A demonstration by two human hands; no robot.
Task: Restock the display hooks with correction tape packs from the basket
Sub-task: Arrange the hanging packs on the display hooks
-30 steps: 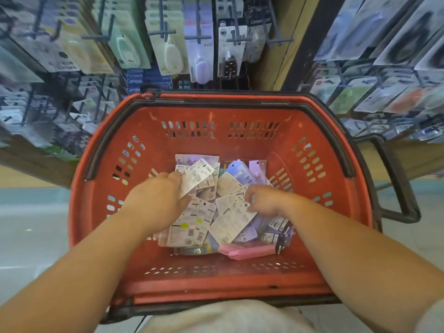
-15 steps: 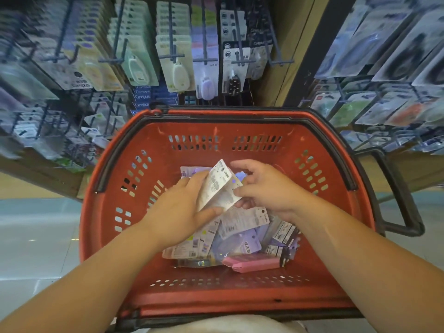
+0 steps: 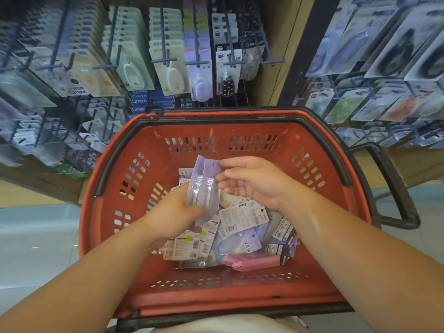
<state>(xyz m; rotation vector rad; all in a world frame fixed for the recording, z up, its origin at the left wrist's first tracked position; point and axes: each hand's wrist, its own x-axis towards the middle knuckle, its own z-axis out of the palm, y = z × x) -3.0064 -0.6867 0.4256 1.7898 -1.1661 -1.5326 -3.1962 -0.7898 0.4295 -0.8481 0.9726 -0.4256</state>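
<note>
A red basket (image 3: 240,299) sits in front of me, holding several loose correction tape packs (image 3: 240,217) and a pink case (image 3: 252,260). Above that pile my left hand (image 3: 173,212) grips a small stack of purple correction tape packs (image 3: 204,188) by its lower end, held upright. My right hand (image 3: 254,181) is at the stack's upper right; its index finger and thumb touch the top pack's edge, and the other fingers are loosely curled. Display hooks (image 3: 165,60) carrying green, yellow and purple packs hang on the rack beyond the basket.
Black handles (image 3: 394,188) run along the basket rim and stick out to the right. A second rack of blister packs (image 3: 384,68) stands at the right, behind a wooden divider (image 3: 276,56). Lower hooks with packs (image 3: 48,135) project at the left. Pale floor shows on both sides.
Both hands rose out of the pile. The left one lifted a stack of packs and turned it from its white printed backs to the purple fronts; the right moved to the stack's top edge.
</note>
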